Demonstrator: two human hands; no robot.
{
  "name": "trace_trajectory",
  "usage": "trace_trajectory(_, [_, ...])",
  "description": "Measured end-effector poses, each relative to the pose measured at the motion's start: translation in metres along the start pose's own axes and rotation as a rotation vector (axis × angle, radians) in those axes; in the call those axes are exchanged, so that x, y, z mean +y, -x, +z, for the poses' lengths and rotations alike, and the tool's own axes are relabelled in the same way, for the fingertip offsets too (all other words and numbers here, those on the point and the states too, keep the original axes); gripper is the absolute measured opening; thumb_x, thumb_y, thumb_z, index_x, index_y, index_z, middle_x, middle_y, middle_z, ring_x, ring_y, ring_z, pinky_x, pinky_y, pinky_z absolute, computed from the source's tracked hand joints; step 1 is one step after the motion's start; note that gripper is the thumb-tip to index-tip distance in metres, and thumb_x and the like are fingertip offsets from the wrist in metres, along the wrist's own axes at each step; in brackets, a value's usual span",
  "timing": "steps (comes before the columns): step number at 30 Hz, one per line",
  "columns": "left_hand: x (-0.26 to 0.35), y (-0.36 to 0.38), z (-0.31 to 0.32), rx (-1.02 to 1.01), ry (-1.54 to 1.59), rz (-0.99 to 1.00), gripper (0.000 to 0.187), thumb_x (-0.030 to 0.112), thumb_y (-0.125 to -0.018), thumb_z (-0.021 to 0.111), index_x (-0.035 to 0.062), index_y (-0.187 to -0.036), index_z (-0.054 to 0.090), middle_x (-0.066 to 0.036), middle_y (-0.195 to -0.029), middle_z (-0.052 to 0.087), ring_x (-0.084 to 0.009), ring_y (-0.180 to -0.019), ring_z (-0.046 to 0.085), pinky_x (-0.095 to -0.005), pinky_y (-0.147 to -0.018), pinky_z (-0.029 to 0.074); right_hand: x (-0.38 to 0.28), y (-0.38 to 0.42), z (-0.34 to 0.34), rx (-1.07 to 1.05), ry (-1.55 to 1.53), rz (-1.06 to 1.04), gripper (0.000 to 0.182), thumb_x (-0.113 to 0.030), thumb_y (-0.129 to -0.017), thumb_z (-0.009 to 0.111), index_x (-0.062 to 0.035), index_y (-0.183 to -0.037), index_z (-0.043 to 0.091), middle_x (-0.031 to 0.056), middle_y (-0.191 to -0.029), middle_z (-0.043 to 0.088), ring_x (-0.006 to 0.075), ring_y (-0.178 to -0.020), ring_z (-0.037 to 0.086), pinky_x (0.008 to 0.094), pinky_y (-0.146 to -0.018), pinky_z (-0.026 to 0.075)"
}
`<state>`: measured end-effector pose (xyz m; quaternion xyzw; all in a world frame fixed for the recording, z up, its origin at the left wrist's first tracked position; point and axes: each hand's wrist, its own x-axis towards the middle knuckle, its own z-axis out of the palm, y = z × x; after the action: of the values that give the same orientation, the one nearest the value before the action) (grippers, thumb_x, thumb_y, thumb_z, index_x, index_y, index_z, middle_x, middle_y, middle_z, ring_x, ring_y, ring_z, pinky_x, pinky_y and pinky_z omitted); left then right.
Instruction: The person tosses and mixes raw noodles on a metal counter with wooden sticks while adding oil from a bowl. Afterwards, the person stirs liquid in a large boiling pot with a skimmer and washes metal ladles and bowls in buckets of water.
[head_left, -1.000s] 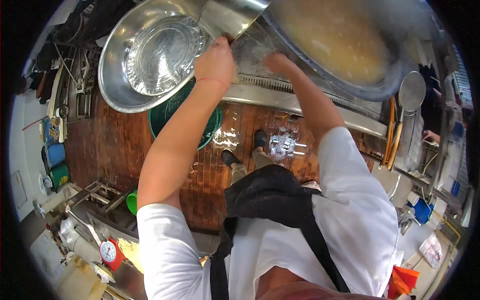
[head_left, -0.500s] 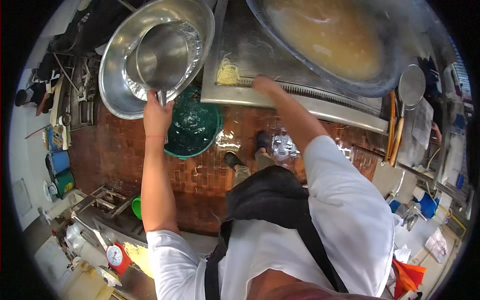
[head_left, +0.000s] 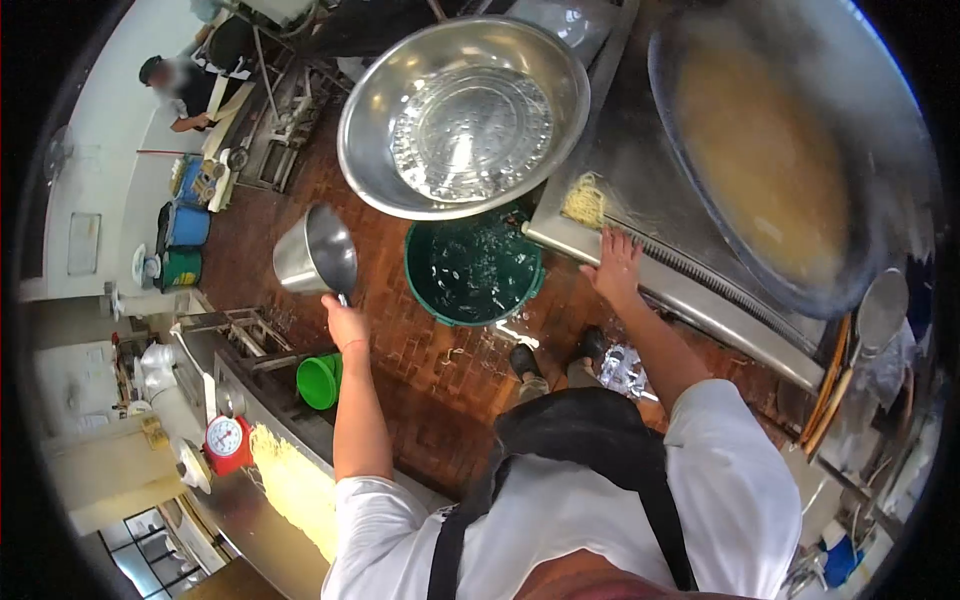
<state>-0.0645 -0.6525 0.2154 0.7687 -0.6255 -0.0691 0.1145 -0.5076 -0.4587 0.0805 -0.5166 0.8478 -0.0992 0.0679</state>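
My left hand point(head_left: 347, 326) is closed around the handle of a metal dipper point(head_left: 318, 250), held out over the brick floor to the left. My right hand point(head_left: 615, 268) is open, fingers spread, at the front edge of the steel cooktop point(head_left: 680, 290). A small heap of yellow noodles point(head_left: 584, 200) lies on the cooktop corner just beyond those fingertips. A wide metal basin point(head_left: 375, 150) sits ahead, with clear water visible inside. Partly beneath it, a green tub point(head_left: 470, 270) on the floor also holds water. To the right, a large wok point(head_left: 690, 170) contains cloudy brownish liquid under steam.
A strainer point(head_left: 883, 305) with a long handle leans at the cooktop's right end. Behind on the left, a counter carries yellow noodles point(head_left: 290, 480) and a red scale point(head_left: 228, 445). A green bucket point(head_left: 318, 382) stands nearby. Another person point(head_left: 185, 100) works at far left.
My left hand has brought the dipper out of the basin and over to the left. My right hand now rests with spread fingers near the noodles. The view has turned leftward.
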Motion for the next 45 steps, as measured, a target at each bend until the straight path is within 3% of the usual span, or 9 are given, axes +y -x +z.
trace_trajectory(4, [-0.101, -0.024, 0.031, -0.047, -0.018, -0.152, 0.035, 0.000, -0.077, 0.058, -0.0002, -0.107, 0.040, -0.027, -0.091, 0.064, -0.0431, -0.084, 0.064, -0.0472, -0.076, 0.049, -0.002, -0.002, -0.003, -0.090, 0.083, 0.059, 0.102, -0.046, -0.072, 0.077, -0.0034, -0.148, 0.024, 0.0176, -0.145, 0.032, 0.0349, -0.136, 0.030, 0.0579, -0.112, 0.019])
trace_trajectory(6, [-0.085, -0.011, 0.007, -0.378, 0.439, -0.356, 0.024, -0.004, -0.076, 0.055, -0.0014, -0.099, 0.047, -0.013, -0.066, 0.056, -0.0219, -0.050, 0.055, -0.0378, -0.040, 0.044, -0.001, -0.003, -0.001, -0.144, 0.124, 0.092, 0.102, -0.045, -0.073, 0.077, -0.0042, -0.148, 0.022, 0.0175, -0.145, 0.032, 0.0347, -0.136, 0.030, 0.0568, -0.112, 0.019])
trace_trajectory(8, [-0.109, -0.013, 0.026, -0.484, 0.625, -0.562, 0.017, -0.002, -0.079, 0.058, -0.0022, -0.094, 0.050, -0.009, -0.060, 0.052, -0.0169, -0.044, 0.049, -0.0318, -0.035, 0.041, -0.001, -0.001, -0.005, -0.161, 0.134, 0.096, 0.102, -0.045, -0.074, 0.076, -0.0051, -0.149, 0.020, 0.0169, -0.145, 0.032, 0.0342, -0.136, 0.030, 0.0560, -0.112, 0.020])
trace_trajectory(12, [-0.079, 0.015, 0.041, -0.467, 0.769, -0.542, 0.008, 0.004, -0.083, 0.062, 0.0026, -0.084, 0.054, -0.006, -0.066, 0.053, -0.0154, -0.046, 0.048, -0.0294, -0.037, 0.041, -0.003, -0.005, -0.005, -0.195, 0.143, 0.100, 0.108, -0.045, -0.071, 0.078, -0.0056, -0.150, 0.016, 0.0152, -0.147, 0.032, 0.0331, -0.137, 0.029, 0.0555, -0.111, 0.020])
trace_trajectory(22, [-0.004, 0.053, 0.075, -0.943, 1.209, -0.724, 0.017, 0.016, -0.090, 0.061, 0.0093, -0.079, 0.051, -0.001, -0.057, 0.047, -0.0136, -0.044, 0.044, -0.0265, -0.039, 0.040, -0.001, -0.001, -0.004, -0.122, 0.073, 0.072, 0.106, -0.040, -0.070, 0.080, -0.0050, -0.149, 0.019, 0.0169, -0.144, 0.033, 0.0334, -0.135, 0.031, 0.0565, -0.109, 0.022])
trace_trajectory(33, [0.070, 0.166, 0.058, -1.093, 1.073, -0.550, 0.016, 0.017, -0.090, 0.064, 0.0095, -0.087, 0.050, 0.000, -0.059, 0.050, -0.0120, -0.043, 0.047, -0.0276, -0.037, 0.041, 0.004, -0.003, -0.004, -0.180, 0.041, 0.045, 0.101, -0.041, -0.072, 0.078, -0.0042, -0.148, 0.022, 0.0176, -0.147, 0.031, 0.0350, -0.136, 0.029, 0.0587, -0.109, 0.023])
trace_trajectory(39, [0.085, 0.198, 0.047, -1.168, 0.914, -0.376, 0.019, 0.020, -0.090, 0.064, 0.0100, -0.096, 0.049, 0.001, -0.060, 0.049, -0.0108, -0.043, 0.047, -0.0273, -0.037, 0.041, 0.084, -0.046, 0.043, -0.135, -0.485, 0.057, 0.068, -0.038, -0.086, 0.062, 0.0038, -0.135, 0.042, 0.0260, -0.111, 0.062, 0.0393, -0.105, 0.059, 0.0483, -0.093, 0.046])
trace_trajectory(42, [0.093, 0.210, 0.041, -1.151, 0.882, -0.283, 0.020, 0.021, -0.090, 0.064, 0.0092, -0.096, 0.049, 0.000, -0.058, 0.049, -0.0112, -0.043, 0.047, -0.0277, -0.037, 0.041, 0.087, -0.058, 0.040, -0.022, -0.210, 0.298, 0.048, -0.029, -0.089, 0.057, 0.0051, -0.121, 0.054, 0.0236, -0.097, 0.066, 0.0395, -0.093, 0.063, 0.0450, -0.087, 0.050])
trace_trajectory(45, [0.101, 0.214, 0.046, -1.161, 0.893, -0.230, 0.022, 0.021, -0.090, 0.064, 0.0075, -0.098, 0.049, -0.001, -0.058, 0.049, -0.0116, -0.043, 0.048, -0.0278, -0.037, 0.041, 0.074, -0.081, 0.082, -0.136, -0.198, 0.140, 0.039, -0.022, -0.087, 0.055, 0.0047, -0.116, 0.058, 0.0249, -0.103, 0.065, 0.0380, -0.098, 0.062, 0.0431, -0.089, 0.050])
